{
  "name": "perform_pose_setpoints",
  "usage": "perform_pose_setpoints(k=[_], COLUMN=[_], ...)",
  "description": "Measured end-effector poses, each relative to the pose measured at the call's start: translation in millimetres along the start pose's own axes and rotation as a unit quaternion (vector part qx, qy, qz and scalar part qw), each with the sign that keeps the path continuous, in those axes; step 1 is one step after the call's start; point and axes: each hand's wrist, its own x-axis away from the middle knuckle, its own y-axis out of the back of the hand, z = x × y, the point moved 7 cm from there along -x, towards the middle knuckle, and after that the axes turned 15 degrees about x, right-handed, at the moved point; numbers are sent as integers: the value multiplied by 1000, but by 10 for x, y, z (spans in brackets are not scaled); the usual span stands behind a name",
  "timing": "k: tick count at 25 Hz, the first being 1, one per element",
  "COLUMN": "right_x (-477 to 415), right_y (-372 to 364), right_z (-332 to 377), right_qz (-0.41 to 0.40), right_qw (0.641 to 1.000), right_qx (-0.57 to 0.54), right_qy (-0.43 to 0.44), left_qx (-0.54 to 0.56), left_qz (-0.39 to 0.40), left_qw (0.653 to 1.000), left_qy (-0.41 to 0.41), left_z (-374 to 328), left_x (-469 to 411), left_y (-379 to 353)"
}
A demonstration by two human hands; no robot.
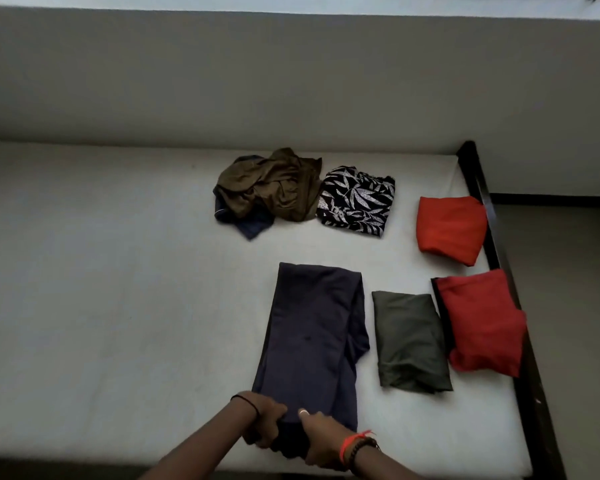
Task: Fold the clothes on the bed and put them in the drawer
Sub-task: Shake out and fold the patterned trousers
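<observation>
1. The navy garment (pixel 312 334) lies as a long folded strip on the bed (pixel 118 306).
2. The left hand (pixel 265 422) and right hand (pixel 323 441) grip the strip's near end, fingers curled round bunched cloth.
3. Right of the navy garment is a folded olive piece (pixel 411 341). Beyond the garment is a crumpled brown heap (pixel 274 185).

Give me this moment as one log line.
step: folding | left hand: grips navy garment near end | right hand: grips same end | folded: leaf-print piece, orange piece, red piece, olive piece | unfolded: brown heap
</observation>
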Motion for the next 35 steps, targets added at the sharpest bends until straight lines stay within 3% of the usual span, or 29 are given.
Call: perform_pose_setpoints(k=[5, 8, 11, 13, 19, 24, 27, 29, 31, 32, 33, 35], right_x=[80, 97, 36, -53, -542, -1155, -1467, -1487, -1317, -1223, -1183, -1233], right_y=[170, 557, 1055, 1379, 2052, 2302, 2247, 2185, 2124, 2036, 1912, 1654], right_z=[-60, -283, -694, -971, -1589, -1891, -1946, -1934, -1856, -1746, -1610, -1344], right_qz=[56, 33, -22, -69, -123, -150, -148, -222, -388, -455, -489, -498], right_qw=[998, 997, 992, 986, 968, 967, 979, 968, 907, 872, 853, 849], right_qx=[-7, -60, -120, -152, -219, -207, -139, -85, -43, -10, 22, 71], right_qy=[38, 45, 16, 4, -2, -5, -26, -81, -160, -180, -183, -158], left_qx=[-8, 121, 318, 384, 464, 510, 505, 461, 377, 329, 279, 177], left_qz=[67, 75, -10, -73, -220, -287, -341, -474, -603, -630, -636, -622], left_qw=[998, 988, 943, 912, 833, 782, 773, 732, 677, 672, 687, 735], left_qy=[-16, -55, -95, -123, -207, -213, -175, -167, -189, -207, -216, -203], left_z=[-63, -28, 69, 118, 202, 366, 485, 502, 414, 314, 202, 10], left_x=[16, 39, 115, 168, -57, -418, -604, -535, -422, -428, -491, -721], left_y=[86, 443, 1053, 1434, 2347, 2721, 2720, 2636, 2463, 2337, 2205, 1966])
